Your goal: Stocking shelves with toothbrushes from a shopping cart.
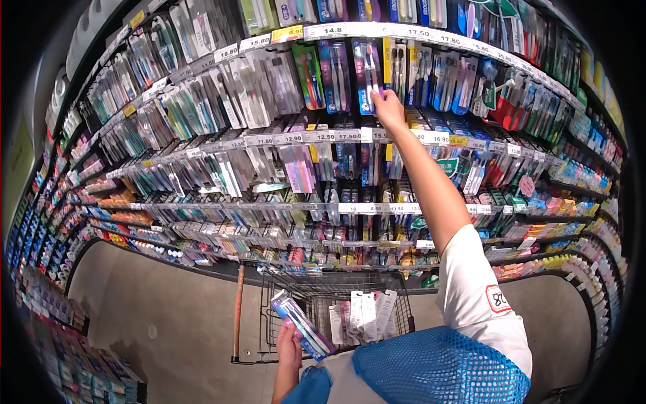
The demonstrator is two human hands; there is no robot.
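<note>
With the arm stretched up to the shelf, my right hand [388,108] grips the lower part of a toothbrush pack [367,70] with a purple and blue card, which is among other packs at the upper hook row. Low in front of me, my left hand [289,346] holds a blue and purple toothbrush pack [303,325], tilted, beside the shopping cart. Inside the wire shopping cart [282,283] lie several white-backed packs [371,315]. A similar purple and blue toothbrush pack [337,76] hangs left of my right hand, next to a green one [309,76].
Shelves with price rails [323,136] curve across the view, full of hanging toothbrush packs [252,91]. The cart's handle [238,313] is at its left end. Stacked goods [86,358] stand at the lower left, on the grey floor [186,313].
</note>
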